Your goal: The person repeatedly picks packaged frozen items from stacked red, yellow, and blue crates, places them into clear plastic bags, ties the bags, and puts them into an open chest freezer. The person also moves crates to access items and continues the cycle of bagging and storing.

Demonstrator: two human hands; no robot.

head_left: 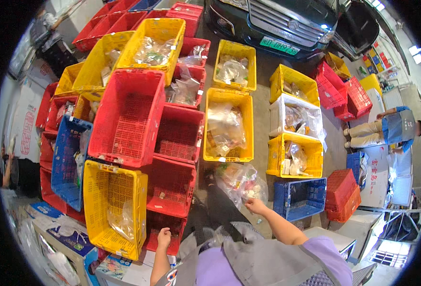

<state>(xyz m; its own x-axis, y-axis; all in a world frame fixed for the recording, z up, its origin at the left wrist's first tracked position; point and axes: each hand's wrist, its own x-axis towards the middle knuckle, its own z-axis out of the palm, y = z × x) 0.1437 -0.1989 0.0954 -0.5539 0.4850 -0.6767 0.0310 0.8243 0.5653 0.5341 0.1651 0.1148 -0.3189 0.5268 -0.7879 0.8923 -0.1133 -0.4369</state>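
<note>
My right hand (pixel 254 206) is closed on the gathered edge of a clear plastic bag (pixel 241 183). The bag hangs low in front of me, with red, green and whitish packages showing through it; which items they are I cannot make out. My left hand (pixel 163 237) is at my left side, over a red crate (pixel 174 221) and beside a yellow crate (pixel 96 209) that has a clear bag (pixel 123 221) inside. Its fingers are loosely curled, with nothing visible in them. Just beyond the held bag stands another yellow crate (pixel 251 131) filled with clear bags.
Stacked red crates (pixel 124 119) rise on my left, with a blue crate (pixel 65 162) farther out. To the right stand yellow crates (pixel 273 167), a white crate (pixel 276 114) and a blue crate (pixel 300 219). A dark vehicle (pixel 277 24) is ahead; a person (pixel 391 126) stands at far right.
</note>
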